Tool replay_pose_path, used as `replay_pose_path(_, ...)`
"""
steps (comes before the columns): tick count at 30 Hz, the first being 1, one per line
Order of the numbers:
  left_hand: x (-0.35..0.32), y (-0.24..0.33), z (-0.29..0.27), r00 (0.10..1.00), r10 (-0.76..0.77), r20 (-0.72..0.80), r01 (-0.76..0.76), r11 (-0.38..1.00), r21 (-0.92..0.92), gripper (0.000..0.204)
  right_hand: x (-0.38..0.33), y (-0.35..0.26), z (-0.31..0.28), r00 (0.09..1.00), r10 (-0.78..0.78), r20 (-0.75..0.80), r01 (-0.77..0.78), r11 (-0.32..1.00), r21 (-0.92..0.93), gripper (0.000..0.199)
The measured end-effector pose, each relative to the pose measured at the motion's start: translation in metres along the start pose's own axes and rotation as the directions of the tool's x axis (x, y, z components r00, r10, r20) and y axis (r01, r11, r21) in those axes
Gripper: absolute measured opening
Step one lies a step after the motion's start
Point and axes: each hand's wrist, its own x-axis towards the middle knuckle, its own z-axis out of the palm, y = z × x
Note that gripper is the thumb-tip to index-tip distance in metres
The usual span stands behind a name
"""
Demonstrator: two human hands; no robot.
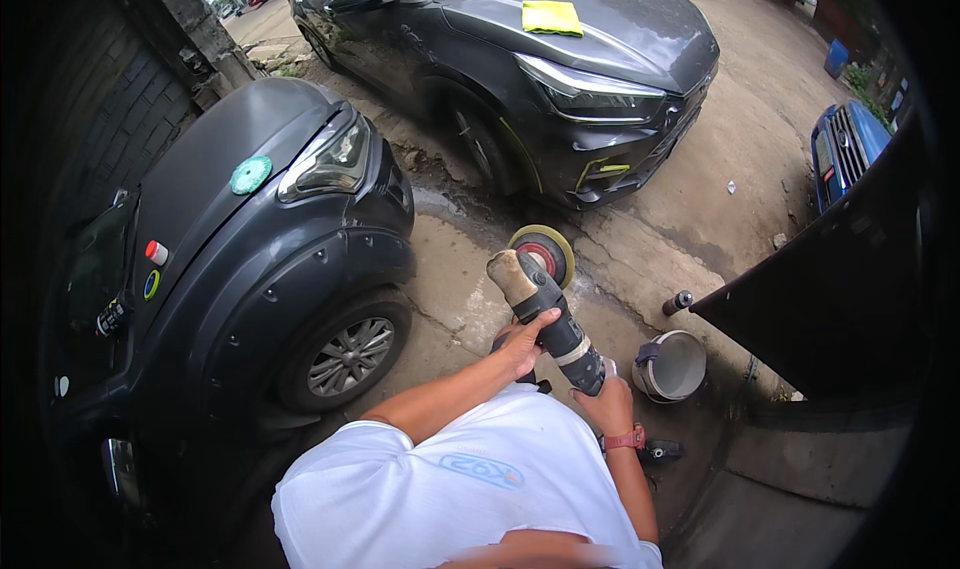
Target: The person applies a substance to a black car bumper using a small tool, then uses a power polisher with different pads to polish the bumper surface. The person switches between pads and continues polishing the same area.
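A black rotary polisher point(548, 304) is held up in front of my chest, its round pad point(544, 252) with a yellow rim and red centre pointing away from me. My left hand point(525, 341) wraps the middle of its body, just below the dusty front handle. My right hand point(605, 399), with a red watch on the wrist, grips the rear end of the tool. A dark grey car point(250, 259) stands close on my left, its front wheel point(350, 354) beside me.
A second dark car point(560, 89) with a yellow cloth point(552, 16) on its hood is parked ahead. A green pad point(251, 174) and small bottles lie on the near hood. A grey bucket point(672, 366), a small can point(678, 302), a dark panel point(830, 299) and a blue car point(848, 144) are at right.
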Motion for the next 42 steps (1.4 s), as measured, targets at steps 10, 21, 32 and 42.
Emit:
replay_pose_path(10,0.121,0.16,-0.024,0.93,0.294,0.221,-0.359,0.856,0.371,0.092,0.172,-0.004,0.033,0.943,0.054,-0.328,0.028,0.97,0.24,0.053)
replay_pose_path(21,0.418,0.273,-0.025,0.924,0.376,-0.067,-0.366,0.922,0.126,0.05,0.416,-0.029,0.049,0.961,0.274,-0.049,-0.278,0.951,-0.137,0.064)
replay_pose_path(32,0.551,0.29,0.003,0.967,0.184,-0.176,-0.196,0.979,-0.058,0.037,0.557,0.048,0.077,0.952,0.299,-0.069,-0.304,0.947,-0.099,0.047)
replay_pose_path(42,0.577,0.318,-0.022,0.872,0.305,-0.383,-0.358,0.931,-0.075,0.025,0.635,0.054,0.11,0.974,0.215,-0.078,-0.225,0.961,-0.16,0.047)
